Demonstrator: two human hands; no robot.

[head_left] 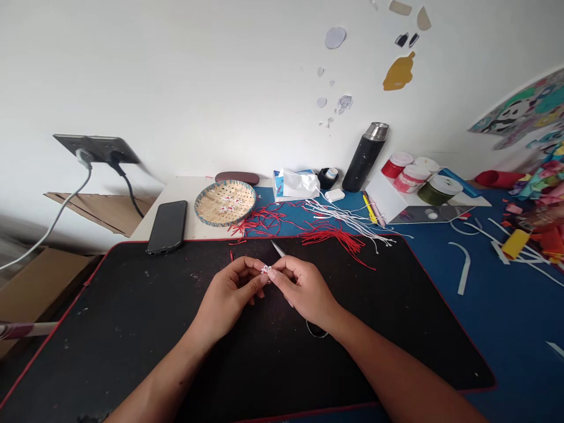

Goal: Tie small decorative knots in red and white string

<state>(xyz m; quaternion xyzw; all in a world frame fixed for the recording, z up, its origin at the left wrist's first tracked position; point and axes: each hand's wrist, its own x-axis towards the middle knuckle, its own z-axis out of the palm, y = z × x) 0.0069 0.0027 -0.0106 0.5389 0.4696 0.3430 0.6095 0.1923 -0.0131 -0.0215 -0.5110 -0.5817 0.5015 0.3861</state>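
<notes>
Over the black mat [145,329], my left hand [232,291] and my right hand [306,288] meet. Their thumbs and fingertips pinch a small red-and-white cord knot [266,269] between them. Its loops show above the fingertips, and the rest is covered by the fingers. Under my right hand lies a pair of scissors [278,249]; the blade tip and part of a handle loop show, the middle is hidden. Beyond the hands lie red cords [332,236] and white cords [352,218]. A woven basket [207,221] at the back left holds several small red-and-white pieces.
A phone [167,226] lies at the mat's left corner. Along the wall stand a tissue box [278,189], a black flask [365,158] and several lidded jars [414,178]. Yellow and pink pens [370,208] lie near the jars. Paper strips and colourful scraps [541,229] cover the right side.
</notes>
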